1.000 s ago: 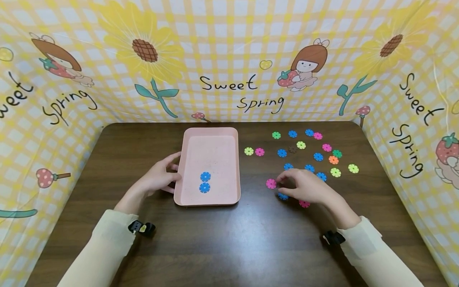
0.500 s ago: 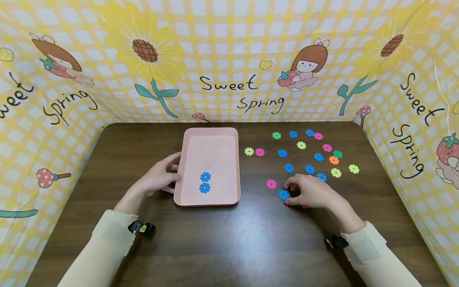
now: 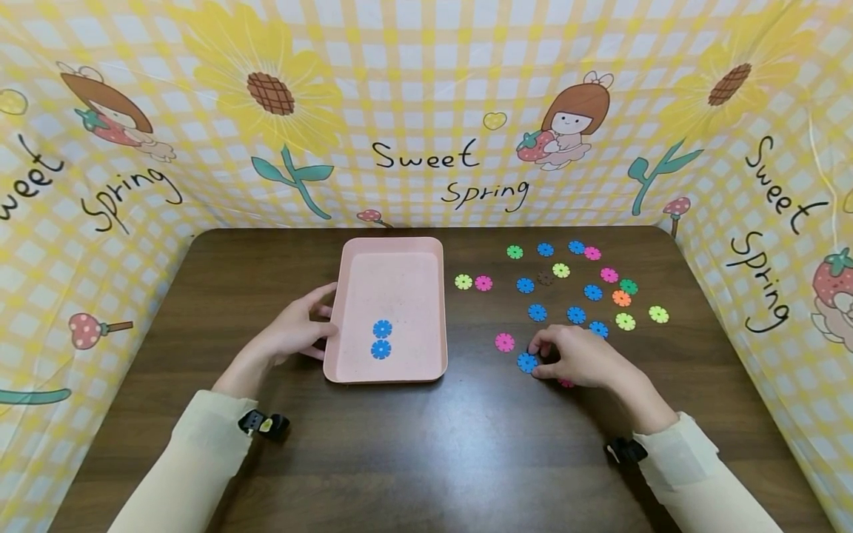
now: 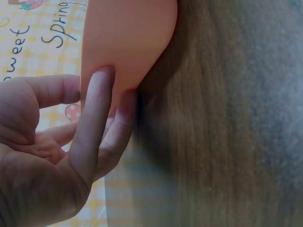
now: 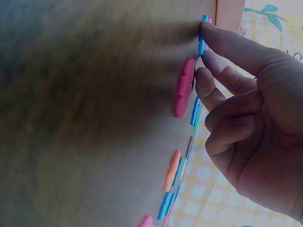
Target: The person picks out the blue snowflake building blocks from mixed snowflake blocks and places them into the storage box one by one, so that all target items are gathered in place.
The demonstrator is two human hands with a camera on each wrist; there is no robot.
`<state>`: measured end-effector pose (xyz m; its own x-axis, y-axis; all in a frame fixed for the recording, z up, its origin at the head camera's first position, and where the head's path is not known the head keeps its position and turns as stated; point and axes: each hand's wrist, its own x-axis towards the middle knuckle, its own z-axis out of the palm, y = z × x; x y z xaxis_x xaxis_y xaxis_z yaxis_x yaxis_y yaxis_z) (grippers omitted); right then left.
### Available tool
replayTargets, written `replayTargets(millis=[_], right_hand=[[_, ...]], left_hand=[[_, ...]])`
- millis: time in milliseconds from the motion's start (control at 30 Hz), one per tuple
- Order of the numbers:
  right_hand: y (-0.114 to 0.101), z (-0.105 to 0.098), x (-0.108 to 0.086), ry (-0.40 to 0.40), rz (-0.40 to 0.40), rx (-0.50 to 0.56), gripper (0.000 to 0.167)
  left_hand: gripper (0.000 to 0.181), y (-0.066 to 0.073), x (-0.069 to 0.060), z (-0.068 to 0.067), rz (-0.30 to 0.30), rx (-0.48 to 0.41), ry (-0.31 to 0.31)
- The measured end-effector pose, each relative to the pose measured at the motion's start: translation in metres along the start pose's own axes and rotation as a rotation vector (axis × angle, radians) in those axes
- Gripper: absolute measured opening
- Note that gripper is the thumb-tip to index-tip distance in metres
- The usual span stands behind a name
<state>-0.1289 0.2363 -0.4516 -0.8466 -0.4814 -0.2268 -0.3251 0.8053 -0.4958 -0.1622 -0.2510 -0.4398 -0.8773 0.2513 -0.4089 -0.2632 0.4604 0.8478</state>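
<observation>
Discs [image 3: 537,312] on your wood-grain table [image 3: 426,466] numbered twenty-one in view: eight blue, five pink, four yellow, two green, one orange, one brown. Two further blue ones lay in the pink tray [image 3: 406,285]. Checked fabric [image 3: 426,89], printed "Sweet Spring", hung around three sides. Your left hand [image 3: 293,329] rested spread fingers against the tray's outer left wall. Your right hand [image 3: 580,355], right of the tray, pinched a blue disc [image 3: 526,363] by its edges between thumb and finger; whether it was lifted could not be told.
</observation>
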Motion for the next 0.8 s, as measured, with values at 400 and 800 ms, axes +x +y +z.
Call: replayTargets(millis=[400,800], right_hand=[[-0.0001,0.0000,0.0010,-0.009,-0.003,0.041,0.025],[0.0020,0.0004,0.0018,0.008,-0.035,0.072,0.024]], left_hand=[[0.084,0.0007,-0.0002,0.0002,-0.001,0.004,0.003],[0.084,0.0013,0.0002,-0.0002,-0.005,0.006,0.003]])
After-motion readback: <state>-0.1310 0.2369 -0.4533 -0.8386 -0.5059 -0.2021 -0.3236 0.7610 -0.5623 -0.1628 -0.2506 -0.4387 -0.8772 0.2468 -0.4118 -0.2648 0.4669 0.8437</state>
